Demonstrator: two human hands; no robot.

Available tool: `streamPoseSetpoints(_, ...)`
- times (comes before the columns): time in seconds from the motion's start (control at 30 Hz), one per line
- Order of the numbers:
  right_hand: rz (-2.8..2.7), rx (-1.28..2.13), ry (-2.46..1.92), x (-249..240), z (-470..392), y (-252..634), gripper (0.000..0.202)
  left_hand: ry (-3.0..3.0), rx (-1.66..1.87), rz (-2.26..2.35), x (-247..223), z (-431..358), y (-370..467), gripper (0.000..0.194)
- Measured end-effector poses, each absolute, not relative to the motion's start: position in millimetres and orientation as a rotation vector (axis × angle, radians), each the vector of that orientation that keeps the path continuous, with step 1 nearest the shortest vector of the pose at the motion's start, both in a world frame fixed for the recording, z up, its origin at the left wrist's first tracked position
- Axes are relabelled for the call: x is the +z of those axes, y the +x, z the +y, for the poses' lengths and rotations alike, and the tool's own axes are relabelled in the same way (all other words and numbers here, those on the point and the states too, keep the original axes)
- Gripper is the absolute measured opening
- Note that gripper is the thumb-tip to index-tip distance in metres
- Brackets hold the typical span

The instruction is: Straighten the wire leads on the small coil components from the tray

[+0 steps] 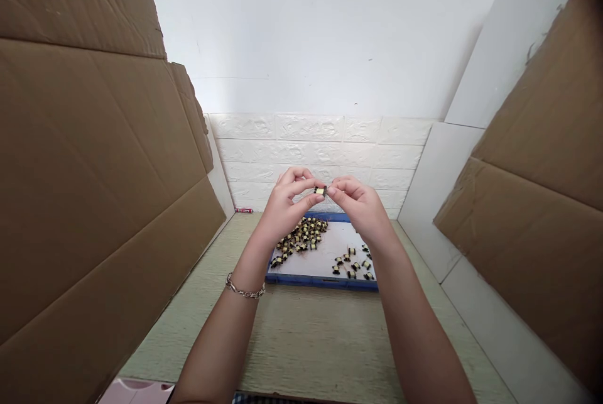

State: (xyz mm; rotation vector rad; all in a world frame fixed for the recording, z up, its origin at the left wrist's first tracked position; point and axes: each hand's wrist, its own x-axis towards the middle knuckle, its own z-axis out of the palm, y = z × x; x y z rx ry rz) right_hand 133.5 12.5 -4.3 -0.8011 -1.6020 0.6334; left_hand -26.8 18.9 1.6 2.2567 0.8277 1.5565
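A small transformer coil, wound in yellow tape with black ends and thin wire leads, is held up above the tray. My left hand pinches it between thumb and fingers from the left. At its right end, my right hand has thumb and fingertips closed together; whether they grip the coil's end or only its fine leads is hard to make out. Below both hands lies a blue-rimmed tray with a white bottom. It bears a dense heap of similar coils on the left and several scattered ones on the right.
Tall cardboard panels close in the left and right sides. A white brick-patterned wall stands behind the pale green tabletop. By the back left corner lies a small red cylinder.
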Motion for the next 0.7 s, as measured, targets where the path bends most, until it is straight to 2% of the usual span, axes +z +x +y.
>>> streamPoseSetpoints(0.17, -1.588, 0.562, -0.753, -4, 12, 128, 0.017, 1.825, 1.493, 0.511, -10, 35, -24, 0.021)
streamPoseSetpoints(0.33, -1.577, 0.392, -0.748, -3, 8, 125, 0.014, 1.45, 1.405, 0.447, -14, 36, -14, 0.029)
streamPoseSetpoints(0.53, -1.531, -0.11, -0.948, -4, 4, 119, 0.011, 1.074, 1.309, 0.332, -16, 31, -6, 0.016)
streamPoseSetpoints(0.7, -1.511, -0.24, -0.998, -8, 8, 118, 0.01, 0.933, 1.234, 0.337, -14, 28, -5, 0.009)
